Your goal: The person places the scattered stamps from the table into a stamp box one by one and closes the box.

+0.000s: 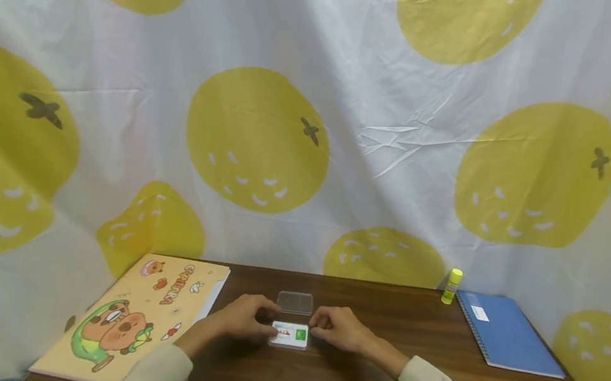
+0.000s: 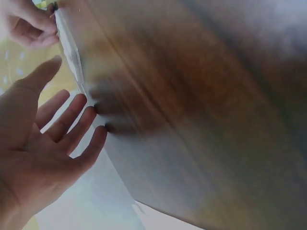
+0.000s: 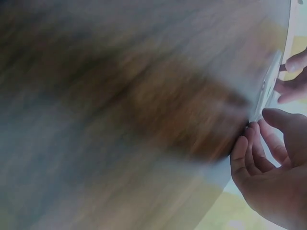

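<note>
A small clear plastic case [image 1: 287, 346] lies on the table between the two hands. In it sits a white card [image 1: 288, 334] with red print and a green square. Just behind lies a clear plastic lid [image 1: 294, 302]. My left hand [image 1: 248, 318] is at the case's left side, thumb by its edge; the left wrist view shows the fingers spread, fingertips on the table. At the right edge, my right hand [image 1: 342, 328] pinches the case's rim with thumb and curled fingers, as the right wrist view shows [image 3: 273, 158].
A cream folder [image 1: 123, 321] with cartoon capybaras lies at the left. A yellow glue stick [image 1: 450, 287] stands at the back right beside a blue spiral notebook [image 1: 513, 337]. Behind the dark wooden table [image 1: 383, 305] hangs a white curtain [image 1: 375, 180] with yellow fruit.
</note>
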`<state>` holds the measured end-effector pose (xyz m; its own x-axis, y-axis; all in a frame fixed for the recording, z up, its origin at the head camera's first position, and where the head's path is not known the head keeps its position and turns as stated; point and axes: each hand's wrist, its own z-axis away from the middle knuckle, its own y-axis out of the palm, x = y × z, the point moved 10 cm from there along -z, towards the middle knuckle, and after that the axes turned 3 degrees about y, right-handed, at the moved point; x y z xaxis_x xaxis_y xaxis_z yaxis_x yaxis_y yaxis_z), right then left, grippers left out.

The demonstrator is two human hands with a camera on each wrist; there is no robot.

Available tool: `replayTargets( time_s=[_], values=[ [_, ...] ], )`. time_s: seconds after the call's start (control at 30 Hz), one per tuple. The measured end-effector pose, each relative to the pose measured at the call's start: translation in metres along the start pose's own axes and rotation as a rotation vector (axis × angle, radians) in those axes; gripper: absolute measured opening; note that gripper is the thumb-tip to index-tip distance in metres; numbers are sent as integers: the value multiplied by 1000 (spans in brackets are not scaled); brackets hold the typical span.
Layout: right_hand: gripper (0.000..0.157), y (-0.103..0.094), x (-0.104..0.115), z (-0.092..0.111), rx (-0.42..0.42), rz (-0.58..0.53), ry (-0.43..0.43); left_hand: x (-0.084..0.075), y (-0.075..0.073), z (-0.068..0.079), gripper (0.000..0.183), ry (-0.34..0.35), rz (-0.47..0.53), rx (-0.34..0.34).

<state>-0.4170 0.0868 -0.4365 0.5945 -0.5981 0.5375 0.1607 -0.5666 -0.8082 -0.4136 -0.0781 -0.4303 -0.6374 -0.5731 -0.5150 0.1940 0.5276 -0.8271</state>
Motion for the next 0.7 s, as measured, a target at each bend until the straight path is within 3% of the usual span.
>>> replayTargets(
  time_s=[0.2,0.37,0.53,0.7],
  values=[
    [15,-7,-14,-4,-25,63,-11,16,-9,-8,40,-20,-78,-79],
    [23,-14,-26,-15,-58,107,17,30,-12,-17,44,-102,-123,-120],
    [31,-16,-32,-25,-79,114,55,39,-14,-25,56,-182,-144,-131],
    [35,-12,-29,-32,-68,93,62,40,-13,-28,58,-202,-132,-116]
  ],
)
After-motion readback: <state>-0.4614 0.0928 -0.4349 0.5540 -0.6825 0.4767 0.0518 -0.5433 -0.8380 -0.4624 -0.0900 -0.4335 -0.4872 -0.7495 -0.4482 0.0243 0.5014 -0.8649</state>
